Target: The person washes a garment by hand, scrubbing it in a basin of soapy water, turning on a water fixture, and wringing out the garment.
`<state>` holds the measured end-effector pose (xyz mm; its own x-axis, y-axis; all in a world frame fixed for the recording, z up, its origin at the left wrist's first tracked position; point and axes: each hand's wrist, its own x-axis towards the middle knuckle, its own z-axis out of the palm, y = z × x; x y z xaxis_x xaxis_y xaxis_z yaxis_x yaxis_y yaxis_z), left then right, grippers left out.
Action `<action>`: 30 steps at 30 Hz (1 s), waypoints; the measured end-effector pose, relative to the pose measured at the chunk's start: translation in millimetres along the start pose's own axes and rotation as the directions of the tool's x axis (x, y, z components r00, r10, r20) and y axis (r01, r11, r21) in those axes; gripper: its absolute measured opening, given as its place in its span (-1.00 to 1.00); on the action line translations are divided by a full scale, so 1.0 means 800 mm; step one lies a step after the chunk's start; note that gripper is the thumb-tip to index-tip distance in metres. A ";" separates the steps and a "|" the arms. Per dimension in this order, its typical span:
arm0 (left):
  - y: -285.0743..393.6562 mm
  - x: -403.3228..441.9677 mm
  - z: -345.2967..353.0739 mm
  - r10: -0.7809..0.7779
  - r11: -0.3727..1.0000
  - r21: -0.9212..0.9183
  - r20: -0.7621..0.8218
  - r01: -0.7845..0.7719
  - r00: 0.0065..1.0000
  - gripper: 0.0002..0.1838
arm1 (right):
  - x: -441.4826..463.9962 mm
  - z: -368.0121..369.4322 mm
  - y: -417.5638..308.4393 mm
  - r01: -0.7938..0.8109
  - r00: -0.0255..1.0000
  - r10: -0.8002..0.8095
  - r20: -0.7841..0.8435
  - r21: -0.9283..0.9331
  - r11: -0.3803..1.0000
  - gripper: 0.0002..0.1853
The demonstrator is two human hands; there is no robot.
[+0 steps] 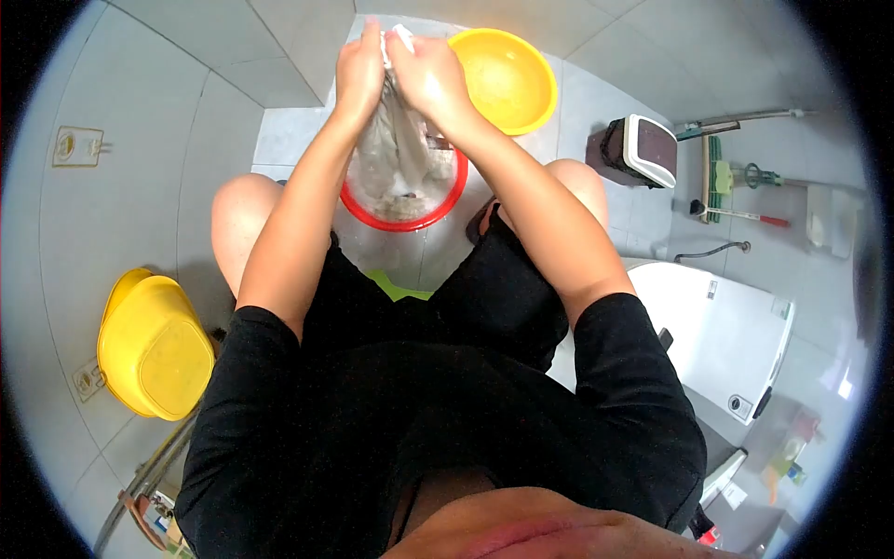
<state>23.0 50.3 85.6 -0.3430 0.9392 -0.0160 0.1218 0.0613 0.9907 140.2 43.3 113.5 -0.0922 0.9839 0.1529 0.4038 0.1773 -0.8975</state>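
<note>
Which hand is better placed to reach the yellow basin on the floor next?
Probably the right hand: it's nearer that yellow basin; the left hand is farther away. Both hold the pale cloth.

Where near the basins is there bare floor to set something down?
Bare floor shows between the upper yellow basin and the lidded bin, and left of the red-rimmed basin, beside the wall. Crowded: over that basin, where left hand and right hand grip cloth.

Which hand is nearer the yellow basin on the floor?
Right. The right hand, on the cloth, is beside the yellow basin, on its left; the left hand, also on the cloth, is farther left, with the right hand in between.
</note>
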 end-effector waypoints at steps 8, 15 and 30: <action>-0.007 0.000 0.000 0.007 0.985 0.170 0.089 -0.022 0.996 -0.32 | 0.007 -0.001 -0.001 -0.018 0.999 0.014 -0.035 -0.099 0.995 -0.50; 0.005 -0.029 0.007 -0.036 0.946 0.325 0.062 0.014 0.997 -0.34 | 0.046 0.012 0.055 -0.150 0.988 0.151 0.031 -0.005 0.989 -0.45; 0.034 -0.025 -0.037 -0.023 0.985 0.172 0.291 -0.029 0.957 -0.35 | 0.051 -0.045 0.005 0.044 0.995 -0.025 0.100 -0.198 0.979 -0.47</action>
<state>5.4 23.2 116.9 -0.0603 0.9952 -0.0774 0.2902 0.0916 0.9526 171.1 84.8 131.3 -0.1927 0.9722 0.1328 0.5718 0.2212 -0.7900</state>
